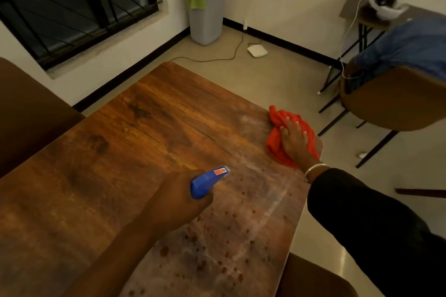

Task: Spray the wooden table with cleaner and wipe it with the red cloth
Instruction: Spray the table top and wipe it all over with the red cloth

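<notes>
The wooden table (144, 132) fills the middle of the view. Its right part is wet, with droplets and pale smears. My left hand (178, 198) grips a blue spray bottle (207, 182) over the table, nozzle pointing right and away; the bottle's body is hidden by the hand. My right hand (295, 141) lies flat, fingers spread, pressing a crumpled red cloth (277, 144) onto the table at its right edge.
Brown chairs stand at the left (31, 116), the right (395, 99) and near the bottom (313, 277). A grey bin (207, 19) with a green cloth stands in the far corner. A cable and a white device (257, 50) lie on the floor. A small desk (371, 19) is at the far right.
</notes>
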`<state>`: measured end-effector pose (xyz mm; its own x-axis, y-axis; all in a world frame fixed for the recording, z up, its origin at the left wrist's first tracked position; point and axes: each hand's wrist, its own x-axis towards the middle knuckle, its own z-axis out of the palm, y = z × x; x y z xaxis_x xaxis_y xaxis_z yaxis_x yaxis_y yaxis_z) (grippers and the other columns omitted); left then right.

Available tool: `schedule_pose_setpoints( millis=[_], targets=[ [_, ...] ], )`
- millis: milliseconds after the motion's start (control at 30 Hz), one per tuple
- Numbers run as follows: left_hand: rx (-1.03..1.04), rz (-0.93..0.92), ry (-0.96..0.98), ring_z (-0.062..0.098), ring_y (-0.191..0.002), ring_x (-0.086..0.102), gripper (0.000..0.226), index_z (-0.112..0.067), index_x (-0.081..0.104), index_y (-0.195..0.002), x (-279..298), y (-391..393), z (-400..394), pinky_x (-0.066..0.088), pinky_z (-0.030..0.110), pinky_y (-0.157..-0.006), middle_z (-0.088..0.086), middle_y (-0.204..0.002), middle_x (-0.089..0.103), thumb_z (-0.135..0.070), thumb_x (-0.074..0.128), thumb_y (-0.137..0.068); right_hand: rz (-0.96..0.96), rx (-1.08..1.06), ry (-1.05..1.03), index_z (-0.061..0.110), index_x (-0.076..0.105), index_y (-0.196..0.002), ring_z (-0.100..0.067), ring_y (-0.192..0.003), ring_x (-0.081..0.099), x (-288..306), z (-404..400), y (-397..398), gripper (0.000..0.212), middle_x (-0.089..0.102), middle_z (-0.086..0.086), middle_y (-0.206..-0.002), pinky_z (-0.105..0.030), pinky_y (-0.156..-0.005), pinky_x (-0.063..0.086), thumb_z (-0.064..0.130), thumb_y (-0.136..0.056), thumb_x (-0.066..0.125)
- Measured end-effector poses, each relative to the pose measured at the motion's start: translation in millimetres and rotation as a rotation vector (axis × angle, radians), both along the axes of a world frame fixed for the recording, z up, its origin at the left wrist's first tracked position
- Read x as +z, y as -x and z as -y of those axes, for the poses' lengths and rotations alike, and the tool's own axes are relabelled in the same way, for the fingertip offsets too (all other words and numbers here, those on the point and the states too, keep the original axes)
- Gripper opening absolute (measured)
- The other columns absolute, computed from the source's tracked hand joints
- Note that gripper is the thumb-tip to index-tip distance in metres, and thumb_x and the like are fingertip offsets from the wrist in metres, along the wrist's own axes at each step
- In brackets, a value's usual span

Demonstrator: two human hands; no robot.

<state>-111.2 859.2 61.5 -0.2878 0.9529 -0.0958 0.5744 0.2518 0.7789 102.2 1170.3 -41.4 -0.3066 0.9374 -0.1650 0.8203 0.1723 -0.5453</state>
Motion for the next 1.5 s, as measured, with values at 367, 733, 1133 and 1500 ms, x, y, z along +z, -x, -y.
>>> schedule_pose_setpoints(
  millis=[367,733,1133,1500],
  targets=[
    [-0.076,-0.144,0.09,0.011,-0.063,0.063,0.016,-0.021,0.067,-0.077,0.3,-6.4,-26.8,0.053,0.03,-0.061,-0.005,-0.07,0.068,-0.035,0.074,-0.081,0.061,0.084,-0.072,0.027,0.026,-0.169,-0.022,-0.166,0.006,-15.0,-13.6,-8.9,0.053,0.018,0.003,-0.179,-0.052,-0.133,-0.001,0.035,-0.117,0.029],
    [0.196,-0.058,-0.084,0.001,-0.054,0.059,0.011,-0.041,0.062,-0.072,-8.2,0.9,-45.3,0.044,0.007,-0.049,-0.019,-0.062,0.064,-0.049,0.067,-0.068,0.395,0.542,-0.228,0.045,0.007,-0.17,-0.038,-0.166,0.003,-47.5,76.5,-13.7,0.065,0.006,0.003,-0.18,-0.066,-0.13,0.003,0.059,-0.109,0.022],
    [0.232,-0.177,-0.037,0.001,-0.051,0.049,0.028,-0.038,0.047,-0.066,-4.5,-6.8,-65.6,0.038,0.013,-0.051,-0.014,-0.056,0.052,-0.034,0.071,-0.08,0.356,0.425,-0.183,0.045,0.005,-0.17,-0.048,-0.163,-0.007,-37.3,10.0,27.0,0.071,-0.004,-0.001,-0.181,-0.079,-0.123,-0.001,0.071,-0.106,0.021],
    [0.421,-0.001,-0.237,0.003,-0.04,0.051,0.019,-0.039,0.054,-0.068,-3.3,13.6,-92.4,0.043,0.016,-0.04,-0.011,-0.055,0.058,-0.056,0.064,-0.07,0.318,0.723,-0.308,0.046,0.007,-0.17,-0.045,-0.164,0.001,-66.4,106.7,-26.8,0.08,0.004,-0.001,-0.181,-0.078,-0.123,0.004,0.081,-0.101,0.026]
  ],
)
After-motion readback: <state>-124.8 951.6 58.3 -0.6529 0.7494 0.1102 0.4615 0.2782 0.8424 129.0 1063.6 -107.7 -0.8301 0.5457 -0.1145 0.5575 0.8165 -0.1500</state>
